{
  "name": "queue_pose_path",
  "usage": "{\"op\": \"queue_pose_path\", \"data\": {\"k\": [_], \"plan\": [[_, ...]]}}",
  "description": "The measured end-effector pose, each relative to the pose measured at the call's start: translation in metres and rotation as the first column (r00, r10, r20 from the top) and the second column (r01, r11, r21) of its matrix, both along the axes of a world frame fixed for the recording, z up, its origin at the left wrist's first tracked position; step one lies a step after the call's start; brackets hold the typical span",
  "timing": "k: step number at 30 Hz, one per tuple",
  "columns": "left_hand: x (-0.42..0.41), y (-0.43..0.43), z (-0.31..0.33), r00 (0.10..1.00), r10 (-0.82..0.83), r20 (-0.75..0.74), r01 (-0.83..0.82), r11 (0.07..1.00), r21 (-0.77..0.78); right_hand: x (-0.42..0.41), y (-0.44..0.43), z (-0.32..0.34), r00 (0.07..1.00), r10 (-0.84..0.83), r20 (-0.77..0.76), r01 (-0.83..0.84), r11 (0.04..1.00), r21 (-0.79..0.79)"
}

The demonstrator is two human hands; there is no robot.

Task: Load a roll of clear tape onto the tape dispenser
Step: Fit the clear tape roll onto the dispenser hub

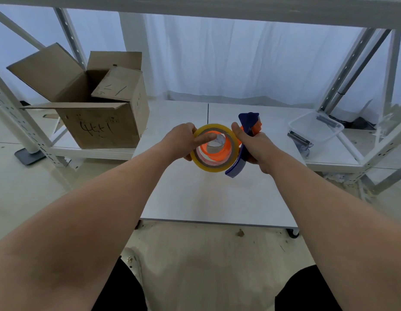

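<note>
A roll of clear tape (pixel 212 167), yellowish at its rim, is held in the air above the white table (pixel 217 198). My left hand (pixel 182 140) grips its left side, with the index finger reaching into its core. The roll sits around the orange hub (pixel 217 153) of a blue tape dispenser (pixel 236 167). My right hand (pixel 256 145) holds the dispenser by its handle, the thumb against the roll's right edge. The dispenser's blue front plate (pixel 247 120) sticks up behind the hand.
An open cardboard box (pixel 92 117) stands on the low shelf at the left. A clear plastic tub (pixel 316 129) and a dark metal part (pixel 299 139) lie on the right shelf. Metal rack posts (pixel 349 70) frame both sides; a white curtain hangs behind.
</note>
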State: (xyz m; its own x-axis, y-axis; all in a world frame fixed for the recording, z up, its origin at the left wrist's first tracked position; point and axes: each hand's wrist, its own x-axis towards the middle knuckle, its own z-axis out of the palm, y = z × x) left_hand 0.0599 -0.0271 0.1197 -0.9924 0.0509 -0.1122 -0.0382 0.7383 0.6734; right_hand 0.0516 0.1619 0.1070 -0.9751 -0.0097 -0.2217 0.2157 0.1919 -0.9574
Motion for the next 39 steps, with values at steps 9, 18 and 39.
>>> {"op": "queue_pose_path", "data": {"k": [9, 18, 39], "plan": [[-0.004, -0.005, 0.000, 0.998, 0.036, -0.055, -0.031, 0.996, 0.080, 0.007, -0.002, 0.005, 0.998, 0.051, -0.049, -0.048, 0.997, 0.055], [-0.005, -0.013, -0.006, 0.998, 0.056, -0.022, -0.055, 0.997, 0.060, 0.012, -0.011, 0.005, 0.994, 0.088, -0.071, -0.084, 0.995, 0.053], [0.006, -0.014, -0.007, 0.987, -0.061, 0.146, -0.003, 0.914, 0.406, 0.003, 0.013, 0.000, 0.946, 0.297, -0.129, -0.285, 0.953, 0.105]]}}
